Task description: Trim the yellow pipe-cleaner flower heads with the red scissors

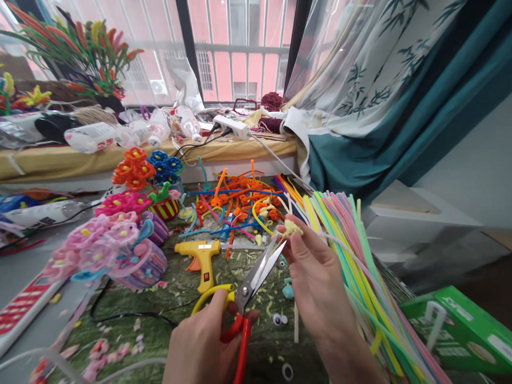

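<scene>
Pale yellow fuzz (291,230) is being pinched by thumb and fingertips of the right hand (314,277), just beside slightly parted scissors (244,292) being gripped in curled fingers of the left hand (202,345); fingertips are probably being risked, should the scissors slip.

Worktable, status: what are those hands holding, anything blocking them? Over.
Left hand: scissors, blades parted. Right hand: pinching pale-yellow fuzzy piece near their tips. Glue gun close by, seemingly not blocking.
</scene>
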The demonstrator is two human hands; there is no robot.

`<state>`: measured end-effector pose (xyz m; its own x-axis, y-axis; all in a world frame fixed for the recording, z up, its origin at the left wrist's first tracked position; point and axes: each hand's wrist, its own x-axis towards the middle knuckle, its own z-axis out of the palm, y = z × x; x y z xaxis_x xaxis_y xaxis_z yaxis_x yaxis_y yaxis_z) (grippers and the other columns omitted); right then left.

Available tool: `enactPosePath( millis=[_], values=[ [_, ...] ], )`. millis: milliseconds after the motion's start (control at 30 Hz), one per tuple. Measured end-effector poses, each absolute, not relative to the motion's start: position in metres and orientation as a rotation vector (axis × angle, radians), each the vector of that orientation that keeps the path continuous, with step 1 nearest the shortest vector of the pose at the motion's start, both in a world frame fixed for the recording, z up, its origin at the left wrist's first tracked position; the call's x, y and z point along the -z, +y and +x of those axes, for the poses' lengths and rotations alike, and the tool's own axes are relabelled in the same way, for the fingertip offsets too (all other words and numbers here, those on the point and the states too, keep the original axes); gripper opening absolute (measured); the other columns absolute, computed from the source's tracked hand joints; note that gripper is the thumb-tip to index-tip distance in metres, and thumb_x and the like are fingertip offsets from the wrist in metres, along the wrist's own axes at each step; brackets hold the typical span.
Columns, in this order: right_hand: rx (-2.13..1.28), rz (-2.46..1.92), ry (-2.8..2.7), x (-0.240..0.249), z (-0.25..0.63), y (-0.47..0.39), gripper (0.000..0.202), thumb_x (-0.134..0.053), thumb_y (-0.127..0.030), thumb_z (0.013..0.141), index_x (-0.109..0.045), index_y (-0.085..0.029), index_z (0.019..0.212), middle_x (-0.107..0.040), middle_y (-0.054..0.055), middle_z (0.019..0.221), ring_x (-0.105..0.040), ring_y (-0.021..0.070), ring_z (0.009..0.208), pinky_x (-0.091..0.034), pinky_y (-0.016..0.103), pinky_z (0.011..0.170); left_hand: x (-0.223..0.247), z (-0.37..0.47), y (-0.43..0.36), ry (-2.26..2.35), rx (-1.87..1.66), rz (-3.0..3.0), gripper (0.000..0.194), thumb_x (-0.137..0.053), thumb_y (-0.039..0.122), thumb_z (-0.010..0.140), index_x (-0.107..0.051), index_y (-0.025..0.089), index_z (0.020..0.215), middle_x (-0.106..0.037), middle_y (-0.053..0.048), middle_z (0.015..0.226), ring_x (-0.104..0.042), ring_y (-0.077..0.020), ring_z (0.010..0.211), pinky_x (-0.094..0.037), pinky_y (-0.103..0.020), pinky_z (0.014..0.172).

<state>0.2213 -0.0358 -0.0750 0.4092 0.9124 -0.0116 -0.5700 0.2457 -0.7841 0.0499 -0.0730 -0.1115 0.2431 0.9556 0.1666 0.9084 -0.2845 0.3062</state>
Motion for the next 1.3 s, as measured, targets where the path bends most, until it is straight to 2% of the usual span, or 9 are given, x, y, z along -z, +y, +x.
enactPosePath(
  millis=[267, 600, 867, 1300],
  values=[
    [-1.084, -0.777, -0.487, 0.076, 0.221, -0.035, 0.026, -0.09, -0.037, 0.064, -0.082, -0.031, 0.088, -0.08, -0.005, 0.088, -0.065, 0.0104, 0.08, -0.049, 0.024, 0.079, 0.114, 0.049, -0.072, 1.782, -0.558, 2.37, 0.028, -0.054, 0.05, 0.093, -0.053, 0.028, 0.075, -0.064, 0.007, 0.051, -0.07, -0.0213, 0.048, -0.042, -0.024, 0.044],
    [-1.092, -0.796, -0.464, 0.074, 0.22, -0.035, 0.028, -0.091, -0.04, 0.059, -0.082, -0.032, 0.084, -0.08, -0.004, 0.086, -0.066, 0.0128, 0.081, -0.05, 0.029, 0.08, 0.115, 0.048, -0.072, 1.803, -0.527, 2.336, 0.034, -0.053, 0.051, 0.093, -0.048, 0.028, 0.069, -0.06, 0.008, 0.049, -0.064, -0.0186, 0.044, -0.04, -0.023, 0.044],
    [-1.071, -0.809, -0.485, 0.074, 0.221, -0.034, 0.027, -0.09, -0.041, 0.061, -0.082, -0.033, 0.086, -0.08, -0.003, 0.089, -0.066, 0.0132, 0.082, -0.05, 0.03, 0.081, 0.121, 0.046, -0.074, 1.795, -0.581, 2.39, 0.032, -0.056, 0.047, 0.091, -0.048, 0.027, 0.067, -0.053, 0.01, 0.046, -0.053, -0.0148, 0.038, -0.037, -0.021, 0.043],
    [-1.06, -0.803, -0.516, 0.076, 0.221, -0.035, 0.025, -0.088, -0.04, 0.064, -0.082, -0.034, 0.088, -0.08, -0.004, 0.091, -0.065, 0.0134, 0.083, -0.049, 0.031, 0.084, 0.121, 0.045, -0.073, 1.757, -0.6, 2.318, 0.032, -0.056, 0.042, 0.088, -0.042, 0.026, 0.063, -0.041, 0.011, 0.046, -0.038, -0.0111, 0.04, -0.032, -0.018, 0.045]
  ],
)
